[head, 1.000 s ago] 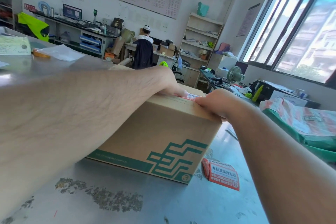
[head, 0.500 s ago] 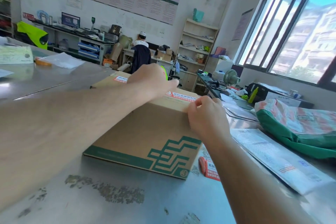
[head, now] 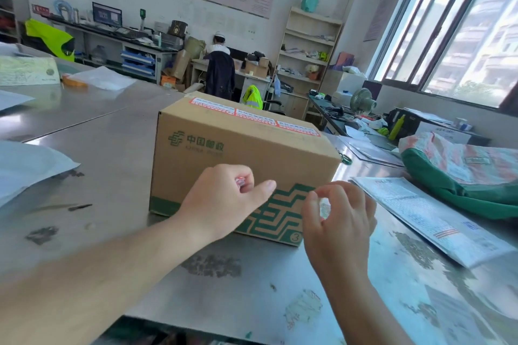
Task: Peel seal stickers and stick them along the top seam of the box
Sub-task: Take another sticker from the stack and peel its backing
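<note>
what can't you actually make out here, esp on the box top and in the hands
All in the head view:
- Print on the seal stickers atop the box: too small, seen at a shallow angle.
- What the left hand holds: curled fingers hide all but a red-and-white scrap.
- Whether the right hand pinches anything between thumb and finger: blurred.
- The box's lower right front: covered by both hands.

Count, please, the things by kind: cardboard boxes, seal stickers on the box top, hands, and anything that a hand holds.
cardboard box: 1
seal stickers, in a row on the box top: 3
hands, left hand and right hand: 2
red scrap in the left hand's grip: 1
Total: 7
</note>
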